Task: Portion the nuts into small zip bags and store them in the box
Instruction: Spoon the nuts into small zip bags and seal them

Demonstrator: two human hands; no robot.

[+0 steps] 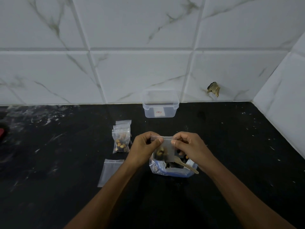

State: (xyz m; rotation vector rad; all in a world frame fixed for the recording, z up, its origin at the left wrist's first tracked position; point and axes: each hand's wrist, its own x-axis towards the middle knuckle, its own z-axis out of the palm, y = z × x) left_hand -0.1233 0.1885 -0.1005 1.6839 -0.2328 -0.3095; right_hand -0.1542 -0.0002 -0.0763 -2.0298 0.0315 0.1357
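OK, containers first. Clear plastic box [160, 105] sits at the back of the black counter [231, 146], against the tiled wall [148, 38], lid off; nothing plainly inside, only a small label showing on or through its front wall. Left of centre, a filled zip bag [121, 140] of mixed nuts lies flat, overlapping more small bags [123, 123] behind it; contents of those can't be made out. Nearer the camera, an empty zip bag [109, 172] lies flat, its right edge hidden under the left forearm. Under the hands, a big open nut pouch [171, 169] with blue print sits on the counter, dark and yellowish nuts visible in its mouth, a pale spoon [188, 166] resting in it with the handle sticking out right.

Held zip bag [165, 148] is up above the pouch, a small clump of nuts in its lower left corner, rest see-through. Left hand [145, 147] pinches the top strip at its left end, thumb in front, other fingers curled behind. Right hand [188, 146] pinches the same strip at the right end, thumb tip on the front face, fingers bent over the top edge. Whether the seal is closed can't be told. Red object [1, 132] at far left edge, cut off.
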